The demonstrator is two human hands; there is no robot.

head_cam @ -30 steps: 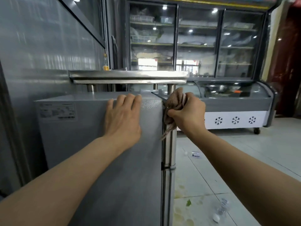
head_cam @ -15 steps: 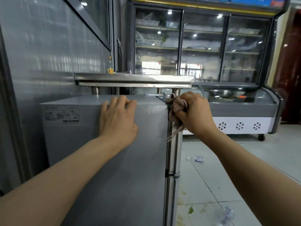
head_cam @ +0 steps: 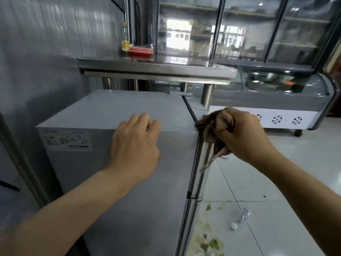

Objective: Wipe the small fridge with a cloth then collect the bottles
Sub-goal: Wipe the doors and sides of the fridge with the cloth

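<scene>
Right hand (head_cam: 245,135) clenched tight in a full grip around a bunched brown cloth (head_cam: 215,130), pressing it against the top front corner of the small fridge (head_cam: 129,182), right at the dark seam of the door. Loose tail of cloth dangling just below the grip, alongside the shiny door edge.

Just left of the grip, left hand (head_cam: 135,143) laid over the fridge's upper edge, fingers bent onto the top panel and clutching nothing, palm against the grey side. Further left on that same side, a pale printed label (head_cam: 67,140), text too blurred to read.

Below the grip and well apart from it, a clear plastic bottle (head_cam: 240,218) lying on its side on the tiled floor (head_cam: 276,182), white cap toward the fridge. Near it, closer to the fridge's foot, green and yellowish scraps (head_cam: 210,242) smeared over the tiles.

Above the grip, a steel bench (head_cam: 156,68) overhanging the back of the fridge, with a red stack (head_cam: 141,50) and a small yellow item (head_cam: 125,45) at its far left end. Beyond the grip, a chest freezer (head_cam: 276,111) with snowflake marks on its white front, and behind that a tall glass-door display cooler (head_cam: 239,28). Far left of the grip, a ribbed metal wall (head_cam: 46,43) close against the fridge.
</scene>
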